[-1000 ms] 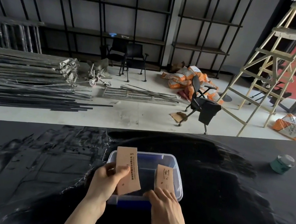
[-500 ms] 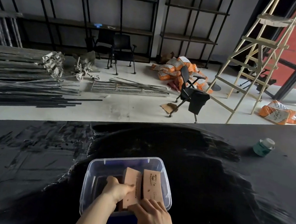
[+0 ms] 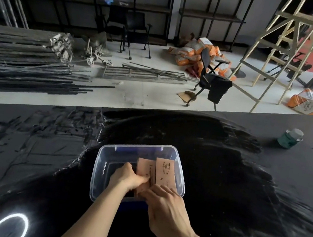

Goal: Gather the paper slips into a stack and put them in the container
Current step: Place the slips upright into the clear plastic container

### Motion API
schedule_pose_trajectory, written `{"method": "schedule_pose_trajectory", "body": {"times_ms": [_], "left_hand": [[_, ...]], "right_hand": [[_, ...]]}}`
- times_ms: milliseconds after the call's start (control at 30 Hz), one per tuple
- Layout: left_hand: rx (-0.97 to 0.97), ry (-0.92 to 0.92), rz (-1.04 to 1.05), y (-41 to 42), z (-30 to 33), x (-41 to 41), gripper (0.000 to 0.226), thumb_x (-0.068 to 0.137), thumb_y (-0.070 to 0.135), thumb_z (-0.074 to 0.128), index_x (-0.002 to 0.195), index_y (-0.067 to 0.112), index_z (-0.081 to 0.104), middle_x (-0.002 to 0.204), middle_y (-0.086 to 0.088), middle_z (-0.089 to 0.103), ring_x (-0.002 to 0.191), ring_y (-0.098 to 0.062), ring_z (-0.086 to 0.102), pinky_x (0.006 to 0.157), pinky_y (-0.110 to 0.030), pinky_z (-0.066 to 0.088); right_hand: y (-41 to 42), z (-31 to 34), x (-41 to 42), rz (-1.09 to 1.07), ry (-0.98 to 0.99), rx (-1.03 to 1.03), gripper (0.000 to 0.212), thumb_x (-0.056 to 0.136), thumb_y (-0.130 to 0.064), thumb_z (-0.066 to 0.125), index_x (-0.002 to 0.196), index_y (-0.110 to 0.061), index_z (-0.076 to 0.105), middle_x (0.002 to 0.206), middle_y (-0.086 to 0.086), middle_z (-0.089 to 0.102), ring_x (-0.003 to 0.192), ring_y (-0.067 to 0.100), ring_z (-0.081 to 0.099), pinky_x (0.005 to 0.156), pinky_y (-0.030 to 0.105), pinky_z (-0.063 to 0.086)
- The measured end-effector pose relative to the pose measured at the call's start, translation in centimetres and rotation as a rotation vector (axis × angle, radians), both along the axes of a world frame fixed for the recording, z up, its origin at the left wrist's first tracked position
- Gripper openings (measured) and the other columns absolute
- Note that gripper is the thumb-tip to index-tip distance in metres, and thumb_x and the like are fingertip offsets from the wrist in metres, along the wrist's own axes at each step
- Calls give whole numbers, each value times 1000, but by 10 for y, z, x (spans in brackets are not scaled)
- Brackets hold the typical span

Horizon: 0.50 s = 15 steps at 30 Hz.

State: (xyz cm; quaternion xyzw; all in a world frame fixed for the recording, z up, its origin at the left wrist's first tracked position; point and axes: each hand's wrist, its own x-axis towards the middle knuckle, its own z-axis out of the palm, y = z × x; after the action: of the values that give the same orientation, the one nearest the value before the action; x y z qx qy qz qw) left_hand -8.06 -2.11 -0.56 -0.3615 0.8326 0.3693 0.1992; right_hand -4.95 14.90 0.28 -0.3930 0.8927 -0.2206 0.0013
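Head view: a clear, round-cornered plastic container [image 3: 102, 173] sits near the front edge of a dusty black table [image 3: 243, 182]. Inside it, thin tan card slips [image 3: 163, 172] with dark print stand tilted. The left hand [image 3: 127, 177] pinches the left slip; the right hand [image 3: 167, 205] grips the right slip's lower end. Half a second ago the slips stood a little apart; now they overlap. A teal jar [image 3: 288, 138] stands well apart, toward the back right edge.

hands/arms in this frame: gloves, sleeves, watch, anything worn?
Nothing worn that shows. Left hand and right hand are bare: no gloves, rings or tape visible. Both forearms are uncovered to the frame edge, with no sleeve, cuff, watch or wristband in view.
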Motion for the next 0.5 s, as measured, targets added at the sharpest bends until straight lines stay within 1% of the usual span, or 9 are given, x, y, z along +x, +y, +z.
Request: {"method": "schedule_pose_trajectory", "body": {"times_ms": [67, 133, 267, 333, 400, 433, 500], "left_hand": [[-64, 3, -39, 1, 2, 0, 73, 84, 59, 72, 138, 11, 58, 139, -13, 66, 126, -31, 65, 97, -37, 51], [-104, 12, -74, 3, 2, 0, 64, 85, 59, 70, 127, 11, 67, 130, -14, 72, 118, -32, 69, 91, -36, 53], [-128, 20, -96, 2, 1, 3, 60, 88, 58, 68, 125, 10, 68, 128, -13, 73, 118, -32, 69, 90, -36, 53], [-124, 20, -107, 0, 1, 4, 55, 89, 54, 68, 123, 12, 70, 125, -12, 74, 115, -32, 70, 84, -35, 51], [-137, 25, -136, -1, 0, 4, 45, 89, 49, 69, 115, 13, 74, 117, -10, 77, 107, -31, 72, 78, -34, 51], [-151, 28, -151, -1, -2, 4, 41, 89, 47, 69, 111, 12, 75, 113, -10, 78, 105, -31, 73, 77, -35, 51], [-186, 33, -173, 2, -2, 4, 38, 89, 44, 69, 109, 11, 76, 111, -11, 78, 105, -33, 73, 81, -38, 54]], "right_hand": [[0, 3, -2, 24, 2, 5, 43, 76, -6, 67, 112, -30, 68, 108, -10, 72, 98, 18, 68, 83, 34, 56], [0, 5, -5, 39, -4, 6, 43, 79, -7, 65, 115, -29, 67, 111, -9, 72, 102, 19, 66, 86, 34, 53], [2, 7, -8, 56, -43, 13, 40, 86, -11, 63, 119, -32, 67, 115, -10, 71, 106, 19, 65, 87, 35, 51], [2, 8, -9, 62, -64, 6, 38, 87, -11, 63, 119, -31, 67, 116, -9, 71, 106, 20, 65, 88, 37, 52], [3, 8, -9, 65, -76, 2, 37, 89, -10, 63, 119, -31, 68, 116, -9, 72, 106, 21, 65, 88, 37, 53], [2, 9, -9, 68, -83, -3, 36, 90, -10, 63, 119, -31, 68, 116, -8, 72, 106, 22, 65, 87, 36, 52], [3, 9, -10, 74, -90, -14, 37, 91, -10, 62, 120, -32, 69, 117, -7, 73, 105, 23, 66, 86, 35, 53]]}}
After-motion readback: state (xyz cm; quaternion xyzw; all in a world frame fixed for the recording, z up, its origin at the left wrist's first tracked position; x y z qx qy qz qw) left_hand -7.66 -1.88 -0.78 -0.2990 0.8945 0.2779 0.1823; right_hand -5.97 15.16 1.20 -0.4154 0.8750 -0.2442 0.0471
